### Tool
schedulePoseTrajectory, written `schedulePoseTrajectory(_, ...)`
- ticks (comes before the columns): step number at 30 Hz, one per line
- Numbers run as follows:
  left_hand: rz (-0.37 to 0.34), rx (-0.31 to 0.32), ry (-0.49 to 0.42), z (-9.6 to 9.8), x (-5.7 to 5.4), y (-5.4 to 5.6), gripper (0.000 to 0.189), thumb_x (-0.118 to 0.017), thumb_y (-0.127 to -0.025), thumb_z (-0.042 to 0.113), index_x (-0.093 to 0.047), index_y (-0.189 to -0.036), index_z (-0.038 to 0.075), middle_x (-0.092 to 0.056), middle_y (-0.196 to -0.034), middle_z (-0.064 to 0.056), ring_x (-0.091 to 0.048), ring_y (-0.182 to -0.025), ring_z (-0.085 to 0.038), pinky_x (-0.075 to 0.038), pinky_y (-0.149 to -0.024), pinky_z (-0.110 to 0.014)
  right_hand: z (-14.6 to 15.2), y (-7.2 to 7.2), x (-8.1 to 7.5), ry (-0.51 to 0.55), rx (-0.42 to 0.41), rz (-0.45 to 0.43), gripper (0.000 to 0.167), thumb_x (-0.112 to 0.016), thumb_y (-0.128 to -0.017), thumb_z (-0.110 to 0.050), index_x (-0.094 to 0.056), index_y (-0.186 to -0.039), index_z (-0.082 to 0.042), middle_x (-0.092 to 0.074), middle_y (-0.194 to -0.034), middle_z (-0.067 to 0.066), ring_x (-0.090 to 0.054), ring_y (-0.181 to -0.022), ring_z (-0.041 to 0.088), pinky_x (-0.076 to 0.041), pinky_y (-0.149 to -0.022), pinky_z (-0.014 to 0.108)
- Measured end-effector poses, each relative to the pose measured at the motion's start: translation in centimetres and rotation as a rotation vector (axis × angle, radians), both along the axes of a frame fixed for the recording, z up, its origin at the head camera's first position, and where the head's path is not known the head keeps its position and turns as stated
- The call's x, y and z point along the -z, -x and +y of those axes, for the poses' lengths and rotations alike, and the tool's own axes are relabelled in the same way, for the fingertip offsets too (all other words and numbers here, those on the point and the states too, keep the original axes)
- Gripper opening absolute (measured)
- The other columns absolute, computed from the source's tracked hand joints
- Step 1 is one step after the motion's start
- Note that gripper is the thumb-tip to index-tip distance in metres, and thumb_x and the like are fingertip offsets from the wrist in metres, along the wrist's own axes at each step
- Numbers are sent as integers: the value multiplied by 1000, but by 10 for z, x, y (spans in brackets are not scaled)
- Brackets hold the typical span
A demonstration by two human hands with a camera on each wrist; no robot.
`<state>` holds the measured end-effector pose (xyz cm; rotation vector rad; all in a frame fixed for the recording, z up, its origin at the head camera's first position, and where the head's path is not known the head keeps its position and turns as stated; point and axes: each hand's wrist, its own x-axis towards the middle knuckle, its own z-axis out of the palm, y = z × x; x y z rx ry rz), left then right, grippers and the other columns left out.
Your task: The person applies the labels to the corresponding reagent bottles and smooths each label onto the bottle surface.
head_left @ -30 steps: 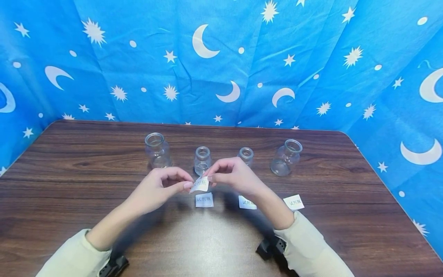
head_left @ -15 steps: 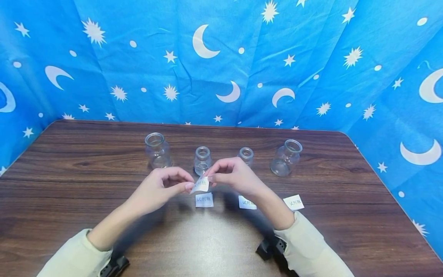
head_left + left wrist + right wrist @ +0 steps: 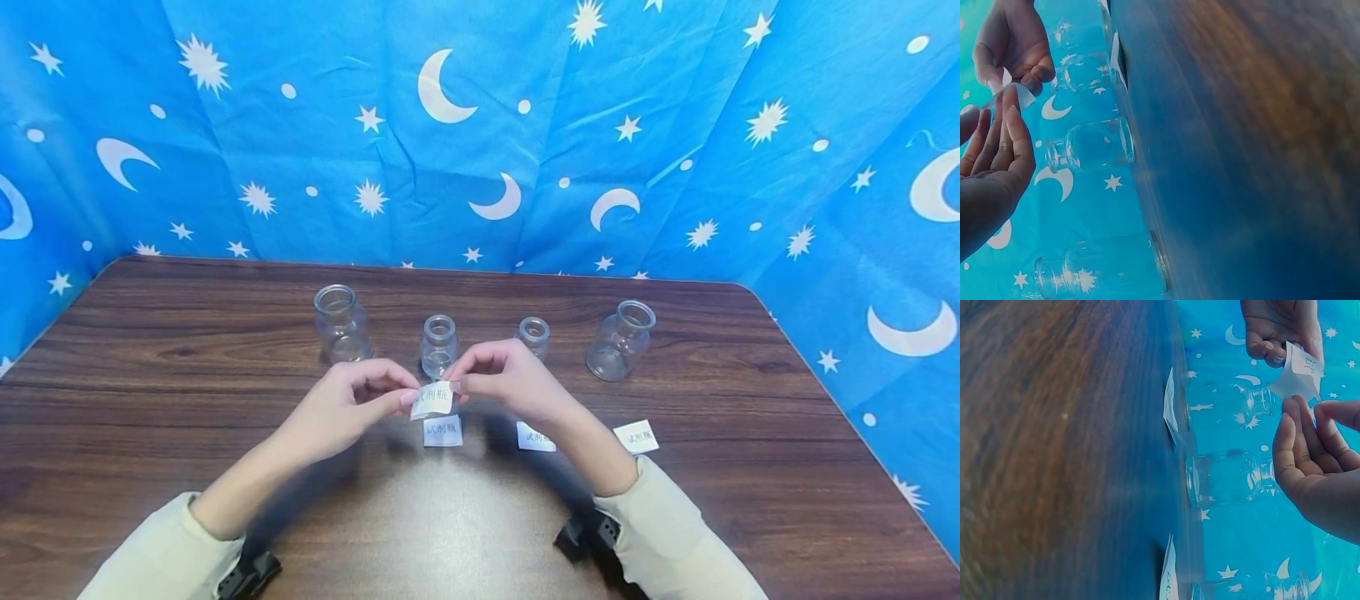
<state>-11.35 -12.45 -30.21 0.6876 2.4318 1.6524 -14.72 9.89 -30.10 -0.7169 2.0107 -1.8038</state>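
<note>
Between the two hands is a small white paper label (image 3: pixel 432 400) with printed characters, lifted above the table and slightly bent. My left hand (image 3: pixel 345 412) pinches its left side between thumb and fingers. At its right edge, my right hand (image 3: pixel 517 387) pinches it the same way. In the right wrist view the label (image 3: pixel 1300 372) spans the gap between both sets of fingertips. Just behind the hands stands a small clear glass bottle (image 3: pixel 438 346). Another small glass bottle (image 3: pixel 533 333) is partly hidden by the right hand.
Larger glass jars stand at left (image 3: pixel 342 325) and right (image 3: pixel 621 342). Three white labels lie on the wooden table (image 3: pixel 450 533): a middle label (image 3: pixel 443 432), a label (image 3: pixel 534 437) partly behind the right forearm, and a right label (image 3: pixel 636 437). A blue star-patterned cloth (image 3: pixel 480 150) hangs behind.
The held label's left part has turned flatter toward the head camera, so its print shows more fully. Both hands stay almost in place.
</note>
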Motion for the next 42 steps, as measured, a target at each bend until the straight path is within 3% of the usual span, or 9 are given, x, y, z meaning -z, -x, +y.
schedulePoseTrajectory(5,-3,-43,12,0,-1,1,6,-59,-87,5,-62,-90,1,-66,-77,-4,-63,-73,-19,-51,-66,-35,-1,0,1,-7,6,15,9,-60,-82,2,-63,-85,9,-66,-90,13,-60,-81,24,-50,-72,33)
schedulePoseTrajectory(13,2,-79,23,0,-2,2,5,-59,-86,3,-61,-87,-1,-66,-76,-5,-63,-71,-25,-48,-60,-28,-3,-5,0,-12,3,194,4,-60,-80,5,-63,-82,6,-66,-92,14,-62,-85,21,-50,-72,31)
schedulePoseTrajectory(19,-7,-77,9,0,-1,3,5,-59,-86,2,-61,-88,-2,-66,-77,-6,-63,-72,-28,-49,-61,-29,-2,-7,-1,-1,-26,243,6,-58,-82,6,-64,-83,5,-66,-97,13,-61,-91,21,-49,-73,30)
schedulePoseTrajectory(28,-38,-59,-37,-1,-1,3,8,-58,-87,3,-60,-90,-4,-66,-79,-9,-64,-74,-24,-51,-66,-34,-1,-7,1,85,-63,222,6,-57,-83,8,-62,-83,7,-65,-101,18,-60,-95,25,-49,-76,33)
schedulePoseTrajectory(32,-45,-53,-40,-2,0,3,8,-58,-87,3,-60,-90,-4,-66,-80,-9,-64,-74,-21,-51,-67,-33,-1,-7,2,85,-48,215,5,-58,-83,7,-63,-83,7,-65,-100,18,-61,-94,26,-49,-75,31)
schedulePoseTrajectory(42,-95,-11,-81,-3,0,3,12,-59,-87,2,-59,-96,-7,-67,-84,-13,-65,-80,-29,-51,-73,-36,-3,-6,1,111,10,158,5,-58,-83,5,-62,-84,8,-65,-100,17,-61,-92,27,-49,-71,31)
